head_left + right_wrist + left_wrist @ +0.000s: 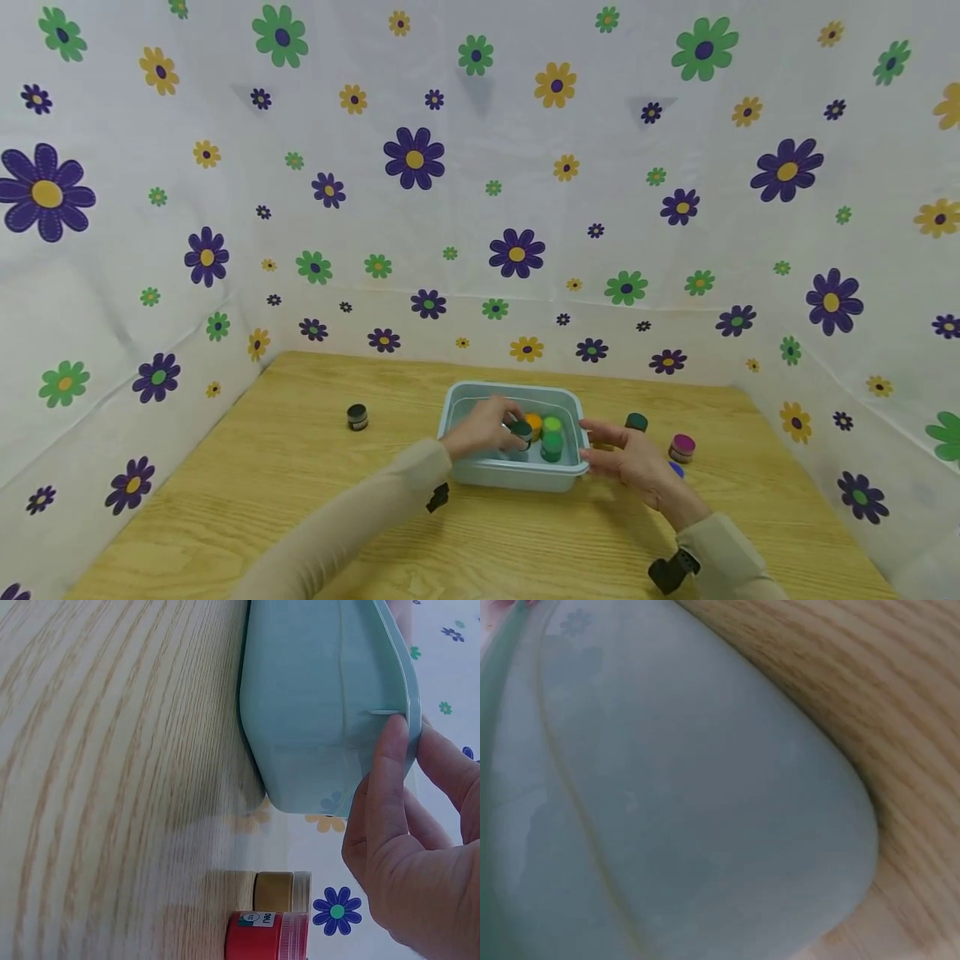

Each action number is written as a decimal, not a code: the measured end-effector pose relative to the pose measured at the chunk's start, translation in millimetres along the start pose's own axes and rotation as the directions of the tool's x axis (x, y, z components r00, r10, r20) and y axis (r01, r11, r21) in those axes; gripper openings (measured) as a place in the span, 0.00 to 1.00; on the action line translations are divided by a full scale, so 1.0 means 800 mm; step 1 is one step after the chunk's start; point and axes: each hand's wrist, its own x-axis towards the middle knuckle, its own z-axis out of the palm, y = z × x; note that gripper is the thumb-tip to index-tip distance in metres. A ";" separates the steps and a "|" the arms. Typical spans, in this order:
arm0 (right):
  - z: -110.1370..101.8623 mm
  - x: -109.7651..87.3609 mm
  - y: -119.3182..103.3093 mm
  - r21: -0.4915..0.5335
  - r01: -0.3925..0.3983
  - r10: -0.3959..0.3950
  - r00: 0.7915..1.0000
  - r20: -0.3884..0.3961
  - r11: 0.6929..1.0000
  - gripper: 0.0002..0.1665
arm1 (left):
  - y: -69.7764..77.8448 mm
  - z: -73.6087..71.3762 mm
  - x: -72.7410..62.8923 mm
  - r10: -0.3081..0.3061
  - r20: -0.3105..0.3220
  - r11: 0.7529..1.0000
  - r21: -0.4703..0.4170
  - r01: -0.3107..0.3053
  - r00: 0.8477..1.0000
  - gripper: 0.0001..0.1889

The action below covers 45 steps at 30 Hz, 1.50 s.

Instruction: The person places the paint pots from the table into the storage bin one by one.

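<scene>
My left hand (486,427) reaches into a pale blue plastic bin (517,481) and holds a small paint jar with a dark lid (521,430). Beside that jar in the bin stand an orange-lidded jar (533,425), a lime-lidded jar (552,424) and a green-lidded jar (551,447). At the bin's right end, my right hand (637,465) pinches the rim; in the right wrist view its thumb (390,754) lies against the outer side. Only the bin's outer wall (705,765) and the table show in the left wrist view, with the left hand hidden.
A black-lidded jar (357,417) stands left of the bin. Right of it are a dark green-lidded jar (636,422), a magenta-lidded jar (682,447) and a blue one (677,469) partly behind the right hand. Flowered white cloth (480,200) walls the wooden table (315,475).
</scene>
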 end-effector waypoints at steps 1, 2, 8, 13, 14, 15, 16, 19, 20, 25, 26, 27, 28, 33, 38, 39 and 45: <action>0.000 0.000 0.000 0.000 0.003 -0.003 1.000 0.001 1.000 0.40 | 0.000 0.001 0.001 -0.001 0.006 1.000 0.012 0.001 1.000 0.19; -0.001 0.001 0.001 0.000 0.005 -0.005 1.000 0.001 1.000 0.40 | 0.001 0.002 0.002 -0.006 0.015 1.000 0.000 0.006 1.000 0.19; -0.002 0.002 0.001 -0.001 0.005 -0.005 1.000 0.003 1.000 0.40 | 0.003 0.008 0.006 0.005 0.035 0.998 0.070 -0.007 0.999 0.20; -0.002 0.001 0.001 -0.001 0.007 -0.007 1.000 0.008 1.000 0.40 | 0.005 0.010 0.005 0.009 0.035 0.992 0.129 -0.014 0.999 0.20; -0.002 0.001 0.001 -0.001 0.007 -0.007 1.000 0.009 1.000 0.40 | 0.005 0.010 0.004 0.006 0.034 0.992 0.127 -0.011 0.999 0.20; -0.002 0.001 0.001 -0.001 0.007 -0.007 1.000 0.009 1.000 0.40 | 0.006 0.010 0.004 0.003 0.035 0.993 0.120 -0.007 0.999 0.19; -0.002 0.001 0.001 -0.001 0.007 -0.007 1.000 0.010 1.000 0.40 | 0.006 0.010 0.003 0.003 0.035 0.994 0.113 -0.007 0.999 0.19; -0.002 0.001 0.001 0.000 0.009 -0.009 1.000 0.008 1.000 0.40 | 0.006 0.009 0.003 0.006 0.031 0.995 0.103 -0.009 0.999 0.19; -0.002 0.001 0.000 0.002 0.007 -0.007 1.000 0.007 1.000 0.40 | 0.006 0.009 0.004 0.006 0.030 0.995 0.095 -0.009 1.000 0.19; 0.000 0.001 -0.001 -0.005 -0.007 0.007 1.000 -0.012 1.000 0.40 | 0.001 0.011 0.008 -0.001 0.024 0.995 0.097 -0.002 1.000 0.18; 0.001 0.001 -0.001 -0.007 -0.011 0.011 1.000 -0.018 1.000 0.40 | 0.000 0.012 0.009 -0.005 0.023 0.994 0.106 0.002 1.000 0.18; 0.001 0.001 -0.001 -0.011 -0.016 0.015 1.000 -0.026 1.000 0.40 | 0.000 0.013 0.009 -0.009 0.022 0.993 0.121 0.006 1.000 0.18; 0.002 0.000 -0.001 -0.015 -0.019 0.019 0.999 -0.032 1.000 0.40 | 0.000 0.013 0.009 -0.013 0.023 0.991 0.132 0.010 1.000 0.18; 0.002 0.000 -0.002 -0.016 -0.013 0.013 0.999 -0.030 1.000 0.40 | -0.001 0.014 0.009 -0.034 0.026 0.995 0.096 0.031 0.999 0.18; 0.001 0.000 -0.001 -0.017 0.004 -0.004 1.000 -0.012 1.000 0.40 | -0.003 0.014 0.010 -0.042 0.026 0.999 -0.002 0.042 0.999 0.18; 0.001 0.000 -0.001 -0.018 0.006 -0.006 1.000 -0.011 1.000 0.40 | -0.003 0.014 0.010 -0.044 0.026 0.999 -0.016 0.044 0.999 0.19; 0.001 0.000 0.000 -0.015 0.004 -0.004 1.000 -0.011 1.000 0.39 | -0.001 0.014 0.009 -0.048 0.025 0.998 -0.025 0.049 0.999 0.20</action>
